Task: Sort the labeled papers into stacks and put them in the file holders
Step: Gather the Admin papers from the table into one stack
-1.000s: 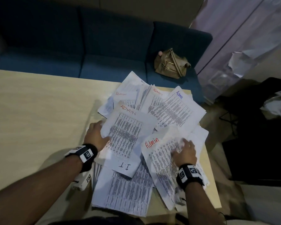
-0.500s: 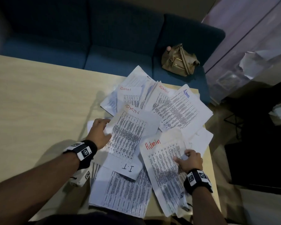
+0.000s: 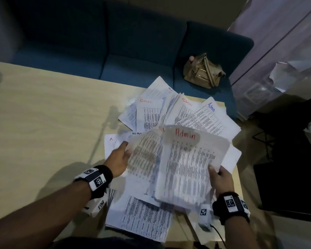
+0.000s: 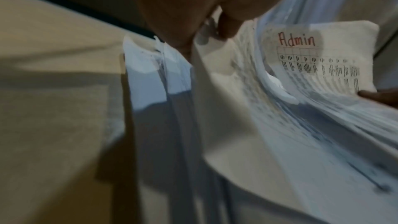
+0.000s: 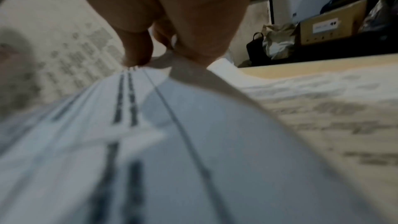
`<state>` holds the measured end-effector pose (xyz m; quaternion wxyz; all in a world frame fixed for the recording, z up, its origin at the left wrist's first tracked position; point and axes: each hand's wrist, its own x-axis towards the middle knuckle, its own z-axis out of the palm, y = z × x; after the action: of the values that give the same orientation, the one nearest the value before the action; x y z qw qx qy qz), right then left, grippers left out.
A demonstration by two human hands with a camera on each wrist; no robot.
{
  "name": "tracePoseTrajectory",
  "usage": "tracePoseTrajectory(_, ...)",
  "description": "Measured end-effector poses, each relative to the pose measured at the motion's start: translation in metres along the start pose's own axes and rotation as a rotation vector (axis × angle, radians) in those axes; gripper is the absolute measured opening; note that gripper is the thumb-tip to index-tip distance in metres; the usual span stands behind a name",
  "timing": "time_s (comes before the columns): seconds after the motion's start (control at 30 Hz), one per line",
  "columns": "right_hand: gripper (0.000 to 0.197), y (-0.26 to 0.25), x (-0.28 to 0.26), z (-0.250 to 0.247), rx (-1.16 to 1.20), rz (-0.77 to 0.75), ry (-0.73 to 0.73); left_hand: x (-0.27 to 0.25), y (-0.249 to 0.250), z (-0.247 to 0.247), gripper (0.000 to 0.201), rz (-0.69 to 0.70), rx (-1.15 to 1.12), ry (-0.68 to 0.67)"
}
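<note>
A printed sheet with "Admin" in red is lifted above the heap, and my right hand pinches its right edge; in the right wrist view thumb and fingers close on that paper edge. My left hand grips the left edge of a second lifted printed sheet, blurred by motion. The left wrist view shows the red "Admin" sheet raised beyond my left fingers. More labelled papers, marked "ADMIN" in red and "Admin" in blue, lie fanned on the table. No file holder is in view.
A blue sofa runs behind the table with a tan handbag on its seat. The table's right edge lies just beyond the papers. Dark bags and a cardboard box sit on the floor at the right.
Both hands have risen from the heap, each lifting a sheet off the table. The red "Admin" sheet has come up and toward the left sheet. The "I.T" sheet is now hidden.
</note>
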<state>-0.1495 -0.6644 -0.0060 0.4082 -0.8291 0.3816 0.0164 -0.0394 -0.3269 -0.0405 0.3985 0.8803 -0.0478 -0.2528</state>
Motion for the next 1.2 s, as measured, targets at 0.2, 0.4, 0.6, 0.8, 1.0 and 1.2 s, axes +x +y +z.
tracePoseTrajectory(0.2,0.034,-0.011,-0.004,0.060,-0.073,0.072,-0.111,-0.009,-0.002,0.014,0.042,-0.056,-0.397,-0.080)
tracePoseTrajectory(0.4,0.021,-0.043,-0.036,0.104,-0.024,-0.021,-0.297,-0.006,-0.002,0.013,0.044,-0.108,-0.310,-0.011)
tracePoseTrajectory(0.6,0.020,-0.044,-0.038,0.109,-0.013,-0.089,-0.436,-0.011,-0.008,0.006,0.045,-0.184,-0.313,0.021)
tracePoseTrajectory(0.8,0.077,-0.007,0.002,0.036,-0.350,0.096,0.208,-0.015,-0.032,-0.027,0.033,-0.250,-0.310,0.222)
tracePoseTrajectory(1.0,0.051,0.027,0.019,0.018,-0.474,0.187,-0.041,-0.017,-0.060,-0.052,0.032,-0.273,-0.293,0.339)
tracePoseTrajectory(1.2,0.031,-0.004,-0.003,0.031,-0.241,0.019,-0.148,-0.028,-0.080,-0.058,0.038,-0.325,-0.227,0.308)
